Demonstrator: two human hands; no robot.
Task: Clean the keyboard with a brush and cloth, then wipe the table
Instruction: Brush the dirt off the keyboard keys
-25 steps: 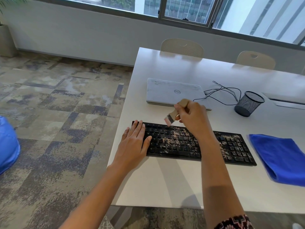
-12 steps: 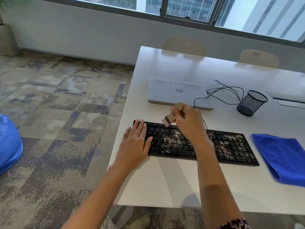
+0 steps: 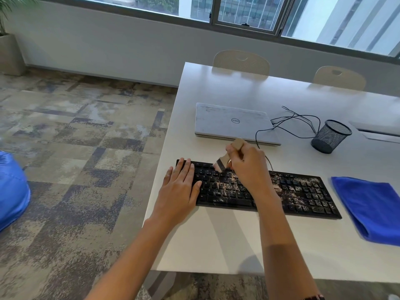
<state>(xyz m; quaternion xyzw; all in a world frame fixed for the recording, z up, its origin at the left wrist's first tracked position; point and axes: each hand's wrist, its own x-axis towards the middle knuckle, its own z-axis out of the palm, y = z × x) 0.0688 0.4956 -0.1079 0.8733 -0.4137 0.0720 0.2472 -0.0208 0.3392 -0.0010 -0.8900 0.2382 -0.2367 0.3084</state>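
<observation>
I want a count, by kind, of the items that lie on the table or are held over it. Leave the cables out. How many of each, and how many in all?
Keyboard: 1
Laptop: 1
Brush, held in the right hand: 1
Blue cloth: 1
Mesh cup: 1
Total: 5

Big windows (image 3: 244,14) let in daylight above a white wall (image 3: 108,46). Two pale chairs (image 3: 241,61) stand behind the white table (image 3: 216,245). The carpet (image 3: 75,148) is patchy grey.
</observation>
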